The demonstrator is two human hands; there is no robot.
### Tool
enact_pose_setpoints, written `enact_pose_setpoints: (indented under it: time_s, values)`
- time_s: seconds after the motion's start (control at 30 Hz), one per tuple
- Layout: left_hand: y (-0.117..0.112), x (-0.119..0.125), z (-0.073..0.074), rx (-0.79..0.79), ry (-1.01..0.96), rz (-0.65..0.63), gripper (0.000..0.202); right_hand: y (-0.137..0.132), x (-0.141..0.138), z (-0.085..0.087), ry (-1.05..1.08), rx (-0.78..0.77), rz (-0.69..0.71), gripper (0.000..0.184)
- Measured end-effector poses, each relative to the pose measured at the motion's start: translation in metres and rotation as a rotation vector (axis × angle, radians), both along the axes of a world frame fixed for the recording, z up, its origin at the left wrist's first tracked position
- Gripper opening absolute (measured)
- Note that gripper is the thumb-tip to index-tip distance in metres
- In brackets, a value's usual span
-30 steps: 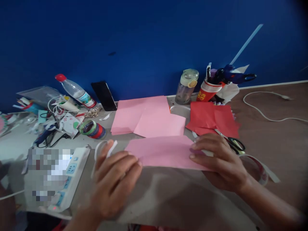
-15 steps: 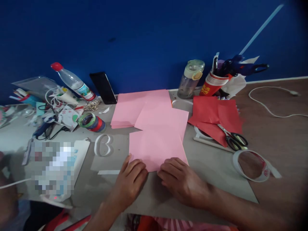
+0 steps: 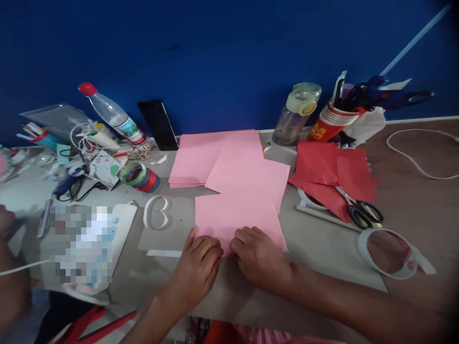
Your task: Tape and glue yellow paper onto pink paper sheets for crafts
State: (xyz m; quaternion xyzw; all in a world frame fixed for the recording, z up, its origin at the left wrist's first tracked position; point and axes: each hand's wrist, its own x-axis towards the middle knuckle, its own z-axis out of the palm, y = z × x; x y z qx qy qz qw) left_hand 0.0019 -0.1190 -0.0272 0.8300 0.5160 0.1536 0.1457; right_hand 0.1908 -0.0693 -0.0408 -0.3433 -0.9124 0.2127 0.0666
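A sheet of pink paper lies in front of me on the grey work surface, overlapping other pink sheets behind it. My left hand is closed at its near left edge, thumb side up along the corner. On the same near edge, my right hand has its fingers curled over the paper, close beside the left. The thumbs and the paper's edge under the fingers are partly hidden. Left of the sheet stand a white paper strip bent into a heart-like loop and a flat white strip.
Black-handled scissors rest on red paper at right, near a tape roll. Along the blue wall stand a water bottle, a red cup and a phone. Another person's arm shows far left.
My right hand has slid left along the paper's near edge, closer to my left hand. The left hand stays at about the same place; the whole view has shifted slightly.
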Motion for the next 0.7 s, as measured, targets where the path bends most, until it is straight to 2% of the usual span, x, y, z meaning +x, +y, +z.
enact_pose_setpoints:
  time_s: [0.3, 0.4, 0.47, 0.57, 0.7]
  values:
    - [0.001, -0.002, 0.004, -0.130, -0.061, 0.028, 0.017, 0.005, -0.005, 0.006, -0.039, -0.112, -0.046, 0.012]
    - [0.002, -0.002, 0.005, -0.124, -0.093, 0.025, 0.016, 0.010, -0.008, 0.009, -0.077, -0.164, -0.034, 0.011]
    - [-0.001, -0.001, 0.004, -0.045, -0.124, 0.032, 0.018, 0.013, -0.009, 0.009, -0.091, -0.192, -0.030, 0.012]
    - [-0.014, 0.001, 0.000, 0.166, -0.101, 0.022, 0.019, 0.015, -0.009, 0.006, -0.088, -0.196, -0.028, 0.011]
    - [-0.043, 0.004, -0.011, 0.399, 0.041, -0.119, 0.026, 0.015, -0.007, -0.001, -0.087, -0.168, 0.009, 0.007]
